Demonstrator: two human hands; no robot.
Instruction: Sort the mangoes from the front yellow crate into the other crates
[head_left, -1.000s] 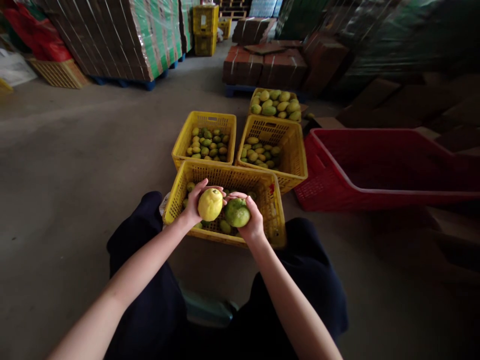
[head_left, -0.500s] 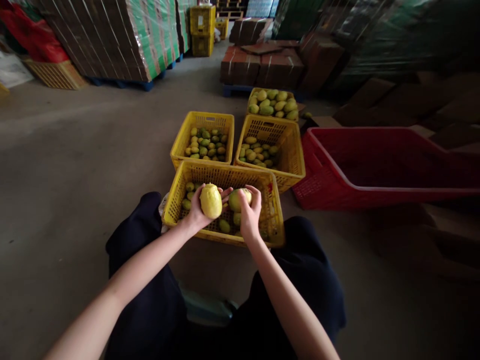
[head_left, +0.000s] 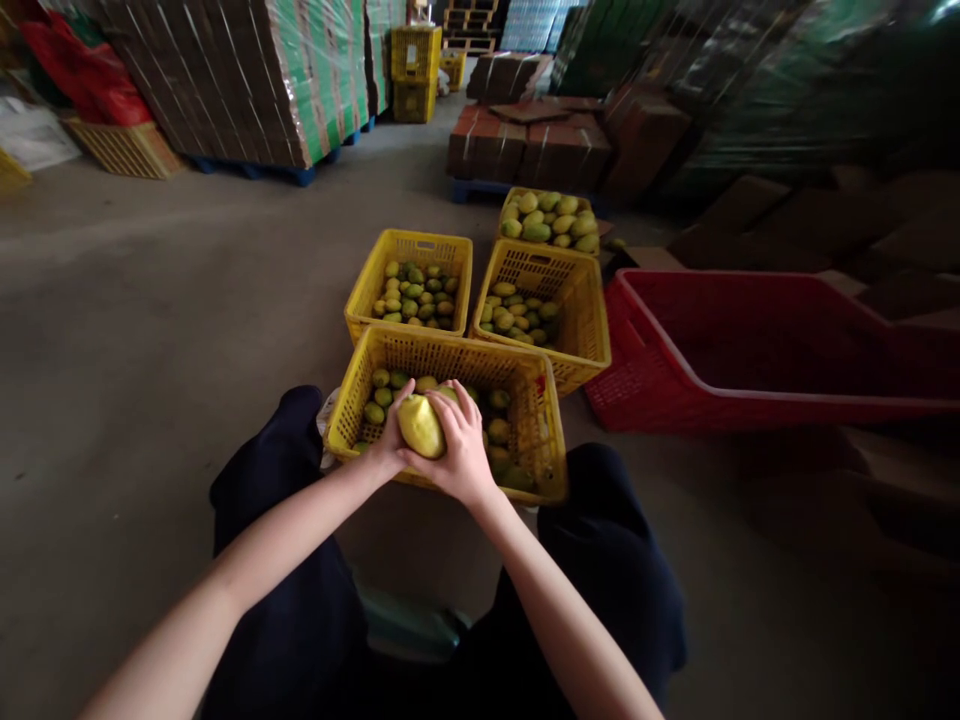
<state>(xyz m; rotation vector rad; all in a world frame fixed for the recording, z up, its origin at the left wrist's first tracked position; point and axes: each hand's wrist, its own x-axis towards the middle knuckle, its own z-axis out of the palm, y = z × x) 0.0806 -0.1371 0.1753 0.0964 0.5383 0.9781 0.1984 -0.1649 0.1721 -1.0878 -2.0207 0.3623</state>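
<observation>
Yellow ovoid fruit (head_left: 421, 427): held between both hands above the near crate, with a tapered top; cupped rather than pinched, presumably for want of any edge to grip.
Near crate of yellow perforated plastic (head_left: 525, 372): set between the dark-trousered legs (head_left: 270, 480), probably for short reach; positioned directly below the hands, so likely to catch anything dropped.
Loose green-yellow fruits (head_left: 499, 432): lying inside the near crate, visible left and right of the hands.
Left rear crate of yellow plastic (head_left: 360, 285) and right rear crate of yellow plastic (head_left: 589, 310): part-filled, standing just beyond, presumably for easy access.
Left hand (head_left: 391, 437): placed low at the fruit's left side, thumb raised; fingers mostly hidden, spread impossible to tell.
Right hand (head_left: 461, 445): laid against the fruit's right side, thumb low; fingers bent forward, slightly spread. Pale-green patch under fingertips: cannot tell whether gripped.
Forearms (head_left: 300, 535): extended forward, converging at the fruit.
</observation>
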